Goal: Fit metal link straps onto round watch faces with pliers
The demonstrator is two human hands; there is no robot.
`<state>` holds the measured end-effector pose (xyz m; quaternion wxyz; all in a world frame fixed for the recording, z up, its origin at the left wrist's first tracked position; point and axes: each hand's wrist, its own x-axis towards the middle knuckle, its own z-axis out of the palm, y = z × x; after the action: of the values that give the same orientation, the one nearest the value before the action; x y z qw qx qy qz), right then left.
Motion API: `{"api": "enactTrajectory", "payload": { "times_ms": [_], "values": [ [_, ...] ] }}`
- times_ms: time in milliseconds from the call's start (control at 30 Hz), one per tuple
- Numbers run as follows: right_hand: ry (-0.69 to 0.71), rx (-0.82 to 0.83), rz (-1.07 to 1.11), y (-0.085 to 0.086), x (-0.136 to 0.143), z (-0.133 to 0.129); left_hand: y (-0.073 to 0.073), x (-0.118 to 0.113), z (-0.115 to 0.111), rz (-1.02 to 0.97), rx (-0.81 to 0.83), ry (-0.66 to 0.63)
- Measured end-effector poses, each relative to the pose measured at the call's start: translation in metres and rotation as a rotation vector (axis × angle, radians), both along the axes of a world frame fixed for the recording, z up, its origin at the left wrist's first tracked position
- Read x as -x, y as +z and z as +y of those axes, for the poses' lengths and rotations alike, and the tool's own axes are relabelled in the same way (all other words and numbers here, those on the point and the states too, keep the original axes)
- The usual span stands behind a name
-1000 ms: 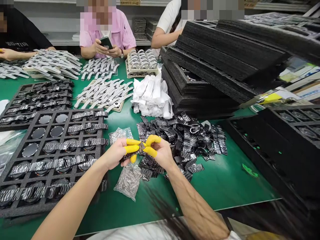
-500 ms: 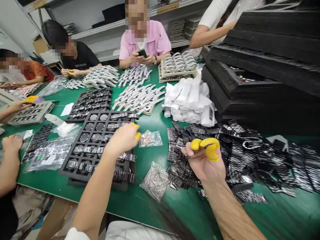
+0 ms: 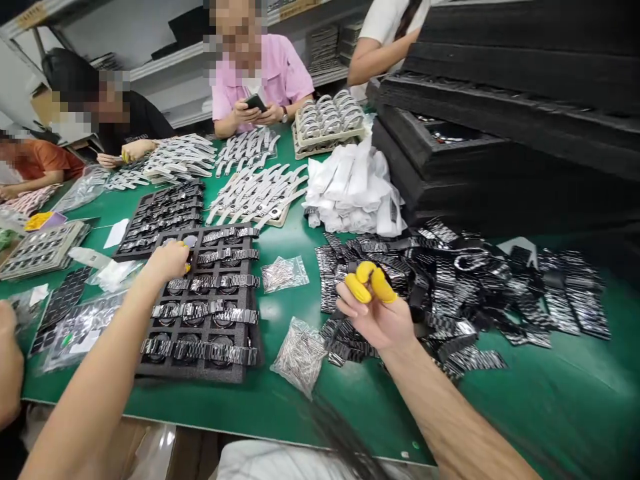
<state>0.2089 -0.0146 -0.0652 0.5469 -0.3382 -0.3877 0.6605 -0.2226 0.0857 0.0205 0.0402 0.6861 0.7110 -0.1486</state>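
Note:
My left hand [image 3: 173, 259], with yellow finger covers, reaches over the upper left part of a black foam tray [image 3: 245, 333]. Its fingers bend down beside a round watch face [image 3: 190, 241]; whether they grip anything is hidden. Rows of black metal watch bands [image 3: 193, 311] lie across the tray. Raised over the right side of the table, my right hand [image 3: 377, 303] has its yellow-covered fingers curled together, and anything between them is too small to make out. Behind it spreads a pile of black link bands [image 3: 460, 287]. Two small bags of metal pins [image 3: 300, 353] lie between my hands.
White wrapped parcels [image 3: 353, 190] are heaped ahead, beside tall black foam stacks [image 3: 425, 160]. White watches [image 3: 260, 193] and another black tray [image 3: 163, 213] lie farther back. A person in pink [image 3: 265, 73] holds a phone across the table. Plastic bags [image 3: 83, 333] lie left.
My left hand has moved left across the tray to its upper left part. My right hand stays raised, its fingers now closer together; the dark strip seen in them no longer shows. The whole view has shifted.

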Motion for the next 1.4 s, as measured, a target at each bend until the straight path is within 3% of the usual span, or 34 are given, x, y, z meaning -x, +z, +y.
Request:
{"api": "enactTrajectory", "payload": {
  "times_ms": [167, 267, 333, 433, 467, 500, 567, 633, 700, 767, 900, 1133, 1400],
  "values": [
    [0.051, 0.010, 0.219, 0.009, 0.005, -0.001, -0.002, 0.012, -0.006, -0.167, -0.053, -0.006],
    [0.108, 0.023, 0.280, 0.012, 0.006, -0.004, 0.004, 0.019, -0.011, -0.276, -0.156, 0.058],
    [0.169, 0.031, 0.290, 0.011, 0.006, -0.006, 0.010, 0.012, -0.013, -0.331, -0.242, 0.118],
    [0.265, 0.063, 0.273, 0.008, 0.007, -0.006, 0.016, -0.034, -0.018, -0.589, -0.406, 0.164],
    [0.283, 0.080, 0.261, 0.006, 0.008, -0.006, 0.015, -0.060, -0.021, -0.936, -0.473, 0.180],
    [0.284, 0.096, 0.246, 0.004, 0.010, -0.006, 0.012, -0.088, -0.024, -1.229, -0.440, 0.166],
    [0.241, 0.118, 0.211, 0.000, 0.015, -0.005, 0.002, -0.147, -0.033, -1.489, -0.254, 0.090],
    [0.149, 0.124, 0.176, -0.005, 0.022, -0.004, -0.015, -0.196, -0.043, -1.468, -0.048, -0.021],
    [0.067, 0.123, 0.138, -0.010, 0.028, -0.002, -0.033, -0.225, -0.052, -1.370, -0.014, -0.172],
    [0.041, 0.115, 0.108, -0.016, 0.032, -0.001, -0.049, -0.234, -0.058, -1.226, -0.034, -0.370],
    [0.098, 0.094, 0.063, -0.025, 0.036, 0.001, -0.068, -0.225, -0.060, -1.035, -0.111, -0.668],
    [0.127, 0.085, 0.074, -0.034, 0.036, -0.001, -0.068, -0.223, -0.060, -0.937, -0.156, -0.733],
    [0.085, 0.138, 0.077, -0.028, 0.034, 0.000, -0.070, -0.223, -0.062, -0.969, -0.183, -0.694]
  ]
}}
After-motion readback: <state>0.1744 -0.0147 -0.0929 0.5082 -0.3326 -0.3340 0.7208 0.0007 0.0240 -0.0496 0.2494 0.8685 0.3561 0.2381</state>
